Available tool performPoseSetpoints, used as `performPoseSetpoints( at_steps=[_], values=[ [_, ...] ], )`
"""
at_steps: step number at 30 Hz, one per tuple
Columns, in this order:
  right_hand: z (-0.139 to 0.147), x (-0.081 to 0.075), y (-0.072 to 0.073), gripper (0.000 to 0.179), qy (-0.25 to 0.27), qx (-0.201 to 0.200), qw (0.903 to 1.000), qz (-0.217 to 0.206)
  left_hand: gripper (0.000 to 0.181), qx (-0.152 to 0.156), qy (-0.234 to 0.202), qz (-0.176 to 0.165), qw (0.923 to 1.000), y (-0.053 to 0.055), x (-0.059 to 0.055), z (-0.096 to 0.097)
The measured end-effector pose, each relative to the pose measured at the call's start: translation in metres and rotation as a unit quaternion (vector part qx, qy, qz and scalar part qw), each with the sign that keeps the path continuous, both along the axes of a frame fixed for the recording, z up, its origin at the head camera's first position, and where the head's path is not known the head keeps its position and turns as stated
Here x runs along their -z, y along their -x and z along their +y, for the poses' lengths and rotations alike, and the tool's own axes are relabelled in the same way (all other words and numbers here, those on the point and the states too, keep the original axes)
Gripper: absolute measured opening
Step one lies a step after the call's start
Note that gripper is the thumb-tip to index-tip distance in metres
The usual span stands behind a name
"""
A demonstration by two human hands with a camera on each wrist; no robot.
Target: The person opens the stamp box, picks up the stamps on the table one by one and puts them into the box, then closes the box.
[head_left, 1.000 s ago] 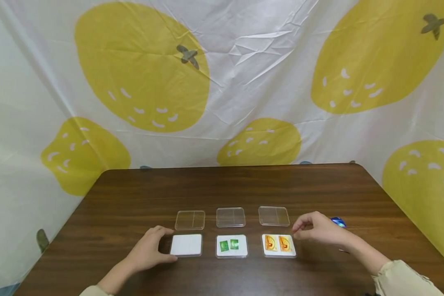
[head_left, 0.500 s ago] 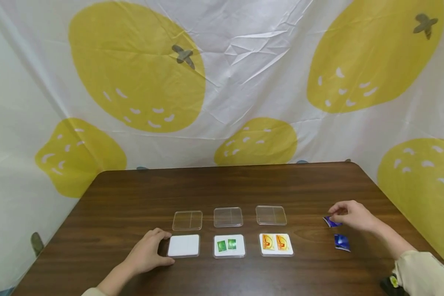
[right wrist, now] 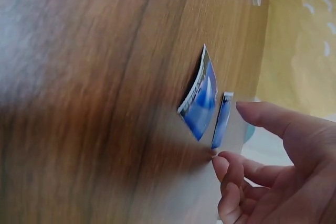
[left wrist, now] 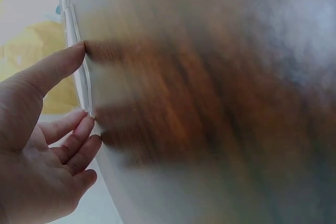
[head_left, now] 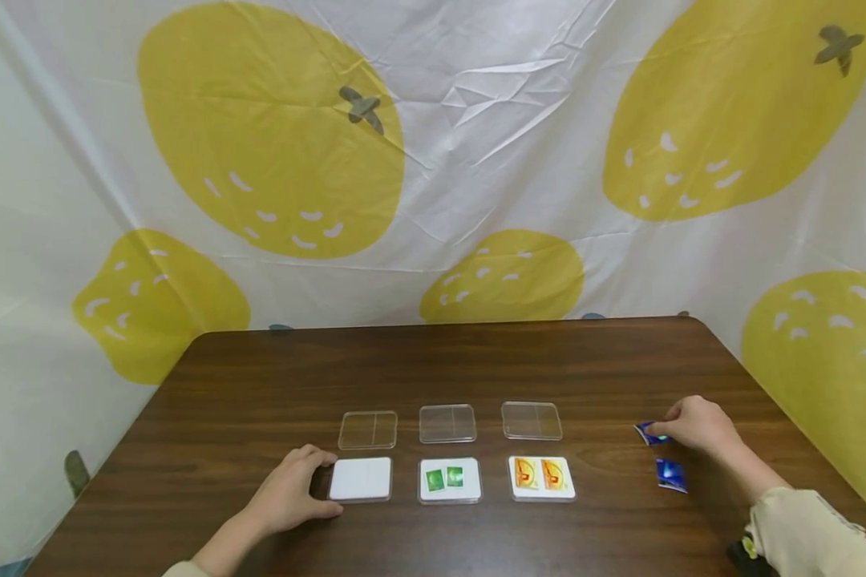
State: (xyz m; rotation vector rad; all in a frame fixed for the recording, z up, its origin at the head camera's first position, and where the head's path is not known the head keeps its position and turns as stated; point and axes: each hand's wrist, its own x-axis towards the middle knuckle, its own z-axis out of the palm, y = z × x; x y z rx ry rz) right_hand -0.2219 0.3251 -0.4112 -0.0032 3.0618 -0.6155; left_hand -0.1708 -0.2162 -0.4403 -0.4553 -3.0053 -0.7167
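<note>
In the head view, my left hand point(head_left: 293, 490) spans the left side of a shallow clear plastic case point(head_left: 361, 479) with a white insert. Its thumb and index fingertip hold the front and back corners; the left wrist view shows the fingertips point(left wrist: 90, 121) right at the edge. My right hand point(head_left: 700, 426) is over the farther of two small blue printed cards point(head_left: 648, 433). In the right wrist view, the bent fingers point(right wrist: 223, 163) reach the card's lower end and the thumb stands a little off it. The nearer blue card point(head_left: 670, 474) lies slightly curled on the wooden table.
A middle case point(head_left: 451, 491) bears two green cards, and a right case point(head_left: 541, 496) two orange ones. Behind them lie three clear lids point(head_left: 368, 430) in a row. A lemon-print cloth point(head_left: 520, 160) hangs behind the table point(head_left: 447, 365).
My right hand has moved rightward from beside the orange-card case to the farther blue card, uncovering the nearer one. My left hand stays at its case.
</note>
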Motion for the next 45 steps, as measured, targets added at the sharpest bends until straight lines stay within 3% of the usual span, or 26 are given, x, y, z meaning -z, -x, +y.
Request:
performPoseSetpoints(
  at_steps=[2, 10, 15, 22, 28, 33, 40, 45],
  values=[
    [-0.003, 0.0, -0.001, 0.042, -0.001, 0.009, 1.0, -0.001, 0.061, -0.001, -0.002, 0.002, 1.0, 0.0, 0.0, 0.0],
    [-0.005, -0.002, 0.004, 0.025, 0.004, 0.046, 0.9984, -0.032, 0.061, 0.006, -0.004, 0.009, 0.9999, -0.001, -0.003, 0.001],
    [0.0, -0.001, 0.007, 0.013, 0.006, 0.038, 0.9992, -0.01, 0.061, 0.005, -0.006, 0.0, 1.0, 0.0, -0.004, 0.002],
    [0.003, 0.006, 0.007, 0.029, 0.029, 0.017, 0.9993, 0.016, 0.061, 0.001, -0.007, -0.007, 0.9999, 0.0, -0.005, 0.003],
    [0.002, -0.001, 0.006, 0.029, 0.048, 0.008, 0.9987, 0.012, 0.062, -0.005, -0.007, -0.017, 0.9998, -0.001, -0.004, 0.002],
    [0.0, -0.008, 0.004, 0.024, 0.027, 0.006, 0.9996, -0.007, 0.062, -0.006, -0.011, -0.019, 0.9997, -0.002, -0.005, 0.001],
    [-0.009, 0.001, 0.002, 0.037, 0.003, 0.03, 0.9994, -0.017, 0.061, -0.005, -0.013, -0.013, 0.9998, -0.001, -0.003, 0.001],
    [-0.011, 0.001, 0.003, 0.028, 0.0, 0.038, 0.9992, -0.011, 0.062, -0.004, -0.013, -0.013, 0.9998, -0.001, -0.002, 0.001]
  ],
)
